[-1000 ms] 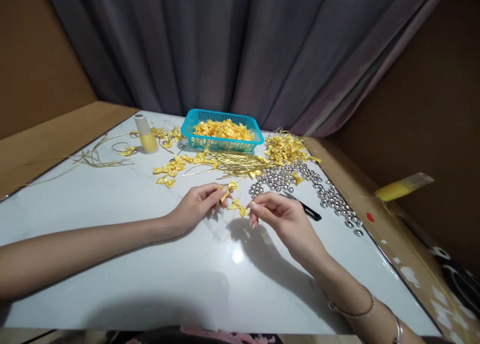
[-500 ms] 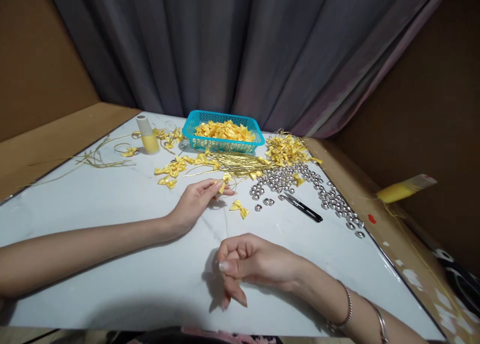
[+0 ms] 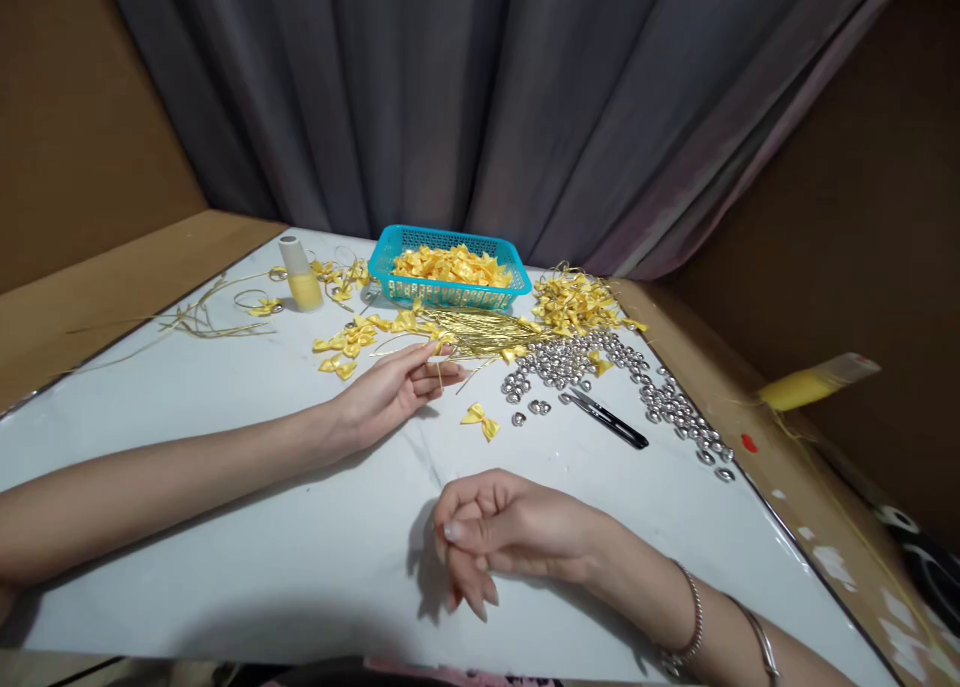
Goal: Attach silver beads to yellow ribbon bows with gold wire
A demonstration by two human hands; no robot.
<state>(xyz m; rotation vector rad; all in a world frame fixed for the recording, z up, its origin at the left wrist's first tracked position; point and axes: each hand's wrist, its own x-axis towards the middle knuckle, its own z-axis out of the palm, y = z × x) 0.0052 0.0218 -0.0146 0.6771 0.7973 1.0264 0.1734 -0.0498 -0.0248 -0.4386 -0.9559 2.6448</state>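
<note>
My left hand point(image 3: 401, 382) reaches over the front of the gold cord bundle point(image 3: 487, 333). Its thumb and forefinger are closed at a thin gold cord point(image 3: 440, 375) that hangs across the fingers, while the other fingers stretch out. Just beyond the fingertips is a yellow bow point(image 3: 444, 337); whether they touch it I cannot tell. My right hand point(image 3: 491, 527) is held above the near part of the table, thumb pressed to the curled forefinger, lower fingers hanging loose. What that pinch holds, if anything, is hidden. A single yellow ribbon bow point(image 3: 481, 421) lies between the hands.
A blue basket point(image 3: 379, 267) of yellow bows stands at the back. Silver beads point(image 3: 559, 359) and black thread snips point(image 3: 611, 419) lie to the right, with a heap of corded bows point(image 3: 574, 302) behind. A yellow thread spool point(image 3: 304, 282) stands back left; another spool point(image 3: 814, 382) is at right.
My left hand has moved slightly up and away toward the cord bundle; the bow earlier pinched at its fingertips no longer shows there. The right hand keeps nearly the same pose.
</note>
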